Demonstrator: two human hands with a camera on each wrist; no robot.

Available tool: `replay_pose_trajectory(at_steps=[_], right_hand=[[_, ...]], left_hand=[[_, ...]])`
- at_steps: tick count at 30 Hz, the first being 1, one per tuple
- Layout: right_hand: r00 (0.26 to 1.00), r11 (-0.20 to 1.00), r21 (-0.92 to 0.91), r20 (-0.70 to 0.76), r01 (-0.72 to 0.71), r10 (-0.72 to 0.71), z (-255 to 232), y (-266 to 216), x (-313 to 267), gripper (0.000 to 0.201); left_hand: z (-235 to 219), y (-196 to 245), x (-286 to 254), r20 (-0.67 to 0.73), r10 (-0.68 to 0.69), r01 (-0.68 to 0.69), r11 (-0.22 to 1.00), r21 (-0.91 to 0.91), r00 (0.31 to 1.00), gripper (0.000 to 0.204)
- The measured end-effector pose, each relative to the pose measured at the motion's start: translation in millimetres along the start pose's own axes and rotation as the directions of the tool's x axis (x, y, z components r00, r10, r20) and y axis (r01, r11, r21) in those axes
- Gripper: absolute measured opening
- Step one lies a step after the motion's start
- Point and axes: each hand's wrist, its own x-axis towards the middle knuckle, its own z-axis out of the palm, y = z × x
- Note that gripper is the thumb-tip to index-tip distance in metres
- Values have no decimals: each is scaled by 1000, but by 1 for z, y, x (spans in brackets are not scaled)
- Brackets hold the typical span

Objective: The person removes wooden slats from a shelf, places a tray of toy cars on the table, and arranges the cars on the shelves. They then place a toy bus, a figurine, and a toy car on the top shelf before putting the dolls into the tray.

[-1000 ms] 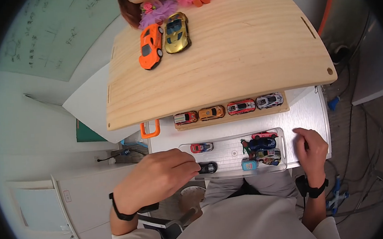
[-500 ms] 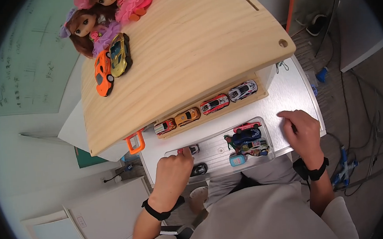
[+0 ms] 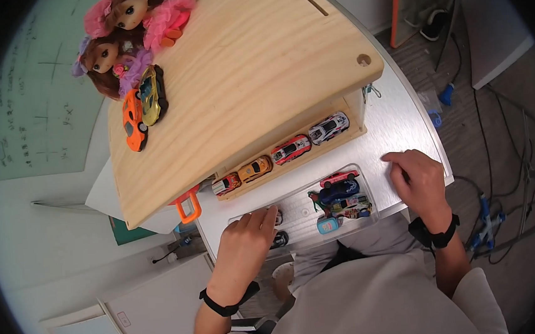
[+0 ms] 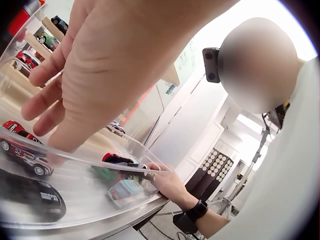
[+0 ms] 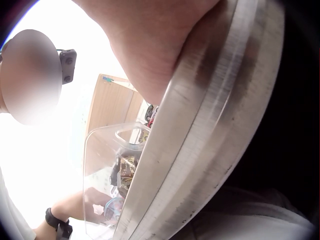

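My left hand is over the left end of a clear plastic tray, fingers extended. In the left wrist view, its thumb is close to the rear of a red and black toy car, with a black toy car beside that. At the tray's right end lie a pinkish-red car, a dark blue car, a multicoloured car, a green figure and a light blue toy. My right hand rests loosely curled on the table's right side, holding nothing.
Behind the tray, several toy cars line a wooden ledge under a broad wooden top. On that top sit an orange car, a gold car and two dolls. An orange handle sticks out at its left.
The left hand has gone from beside the black car to the red and black car. Its fingers look straighter than half a second ago. The head view has turned; the right hand stays put.
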Motion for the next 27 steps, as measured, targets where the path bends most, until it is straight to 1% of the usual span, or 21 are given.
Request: replay_pose_trajectory(at_steps=[2,3,5,6,8,9,10,11,12,14,15,17,18,20,21,22,23,24,26,27], right_hand=[[1000,1000,4,1,-2,2,0,0,0,18],[1000,1000,7,3,-6,6,0,0,1,18],[1000,1000,13,-1,-2,2,1,0,2,18],[1000,1000,16,-6,-13,13,2,-1,1,18],[1000,1000,15,-6,-14,14,1,0,0,18],[1000,1000,11,1,-15,15,0,0,0,18],[1000,1000,12,2,-16,16,0,0,-1,18],[1000,1000,8,7,-20,20,-1,0,-1,18],[1000,1000,4,13,-21,21,-1,-1,0,18],[1000,1000,9,3,-12,12,0,-1,0,19],[1000,1000,9,-9,-10,10,0,0,0,19],[1000,1000,16,-14,-9,9,1,1,-1,19],[1000,1000,22,-17,-8,9,1,1,-1,19],[999,999,41,-27,-18,19,0,0,-1,20],[999,998,62,-36,-33,35,0,-2,-1,20],[999,998,64,-33,-15,17,-2,-3,-1,20],[998,994,101,-13,-53,54,-5,-4,-3,21],[996,987,136,8,-89,88,-8,-5,-4,21],[999,987,152,-7,-43,44,-12,-11,-7,21],[1000,977,214,-15,-15,19,-16,-19,-8,23]], left_hand=[[10,-3,-1,-33,67,-62,989,131,997,41],[15,-3,0,-39,59,-53,990,134,997,41],[22,-3,3,64,44,-55,980,194,997,37],[19,-3,3,64,45,-57,978,199,997,37],[12,-1,3,93,19,-23,999,39,995,40],[5,0,4,93,22,-26,999,43,995,40],[-3,1,4,45,45,-38,989,-139,998,41],[-10,2,4,-7,57,-56,947,-317,998,41],[-14,3,5,-7,53,-53,947,-317,999,41],[-22,5,8,-145,109,-157,911,-382,983,41],[-24,7,7,-148,106,-155,912,-379,983,41],[-26,16,7,-136,20,-92,832,-547,990,42],[-28,21,7,-140,19,-93,832,-547,990,42],[-30,30,6,-129,-68,-52,661,-749,989,45],[-28,34,6,-139,-80,-52,661,-749,987,45],[-25,38,7,-134,-82,-57,608,-792,988,48],[-22,41,7,-131,-84,-63,551,-832,988,50],[-17,44,7,-145,-102,-66,550,-833,984,50],[-7,50,8,-213,-105,-130,515,-847,971,53],[-7,54,7,-179,-128,-97,478,-873,975,51]])
